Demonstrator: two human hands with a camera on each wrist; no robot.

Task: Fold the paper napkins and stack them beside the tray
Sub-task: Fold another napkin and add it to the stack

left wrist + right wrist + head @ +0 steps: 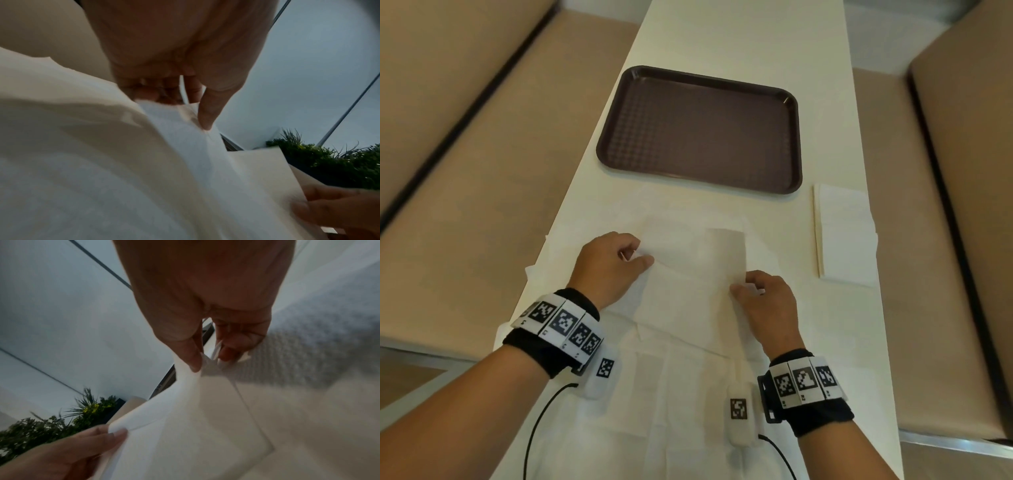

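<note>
A white paper napkin (695, 270) is lifted a little above more loose napkins (674, 394) spread on the near table. My left hand (616, 263) pinches its left corner between thumb and fingers (205, 113). My right hand (763, 294) pinches its right corner (205, 361). The napkin (195, 154) sags between both hands, with one edge turned over. A dark brown tray (702, 130) lies farther along the table. A stack of folded napkins (842, 233) sits to the tray's near right.
The long pale table (739, 41) is narrow, with tan bench seats (465, 154) on both sides. A planter of green leaves (61, 426) stands beyond the table.
</note>
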